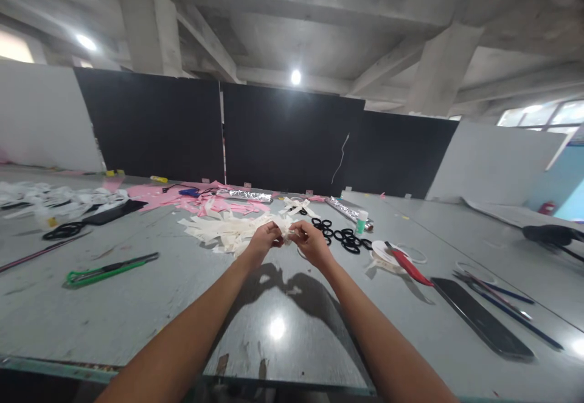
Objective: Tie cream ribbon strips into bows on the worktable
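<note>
My left hand (pixel 265 239) and my right hand (pixel 312 242) are close together above the middle of the table, fingers pinched. Between them is a cream ribbon (pixel 285 227), bunched at the fingertips; its exact shape is too small to make out. A loose pile of cream ribbon strips (pixel 219 228) lies beside and behind my left hand. Past my right hand are several black hair ties (pixel 350 242) in a cluster. Just beyond both hands lies a cream ribbon bow (pixel 298 206) with something black under it.
On the right are a ribbon roll (pixel 385 252), a red-handled tool (pixel 410 267), a black phone (pixel 481 318), pens (pixel 511 309) and a glue stick (pixel 361 223). A green cutter (pixel 112 269) and black scissors (pixel 68 230) lie left. Pink scraps (pixel 196 193) line the back below black panels (pixel 292 138).
</note>
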The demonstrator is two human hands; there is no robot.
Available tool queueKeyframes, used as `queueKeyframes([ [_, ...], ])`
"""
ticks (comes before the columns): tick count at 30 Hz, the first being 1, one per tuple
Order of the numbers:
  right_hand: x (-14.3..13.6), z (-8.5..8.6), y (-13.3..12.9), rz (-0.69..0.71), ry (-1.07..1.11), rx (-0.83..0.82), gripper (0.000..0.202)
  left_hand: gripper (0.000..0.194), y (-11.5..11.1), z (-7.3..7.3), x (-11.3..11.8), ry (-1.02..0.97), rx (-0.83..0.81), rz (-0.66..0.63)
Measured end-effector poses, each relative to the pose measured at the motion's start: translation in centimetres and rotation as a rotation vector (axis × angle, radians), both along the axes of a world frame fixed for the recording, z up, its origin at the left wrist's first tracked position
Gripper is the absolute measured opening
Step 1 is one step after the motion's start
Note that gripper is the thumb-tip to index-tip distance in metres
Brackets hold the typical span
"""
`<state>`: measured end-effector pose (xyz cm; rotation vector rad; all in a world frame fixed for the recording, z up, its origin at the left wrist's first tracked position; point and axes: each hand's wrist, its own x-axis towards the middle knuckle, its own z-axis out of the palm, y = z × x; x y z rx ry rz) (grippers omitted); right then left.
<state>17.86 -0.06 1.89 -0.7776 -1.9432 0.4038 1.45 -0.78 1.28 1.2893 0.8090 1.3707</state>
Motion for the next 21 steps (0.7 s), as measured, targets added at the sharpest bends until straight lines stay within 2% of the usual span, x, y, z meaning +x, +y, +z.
queueKeyframes([
  [7,0.2,0.0,0.0,0.015,-0.017,0.047,0.010,0.024,0.9,-0.6,-1.0,0.261,0.247,0.047],
  [11,0.3,0.2,-0.2,0.046,-0.034,0.079,0.009,0.027,1.4,-0.7,-1.4,0.287,0.225,0.026],
  [21,0.4,0.1,0.1,0.148,-0.043,0.029,0.011,0.024,1.2,-0.5,-1.1,0.238,0.108,0.015],
])
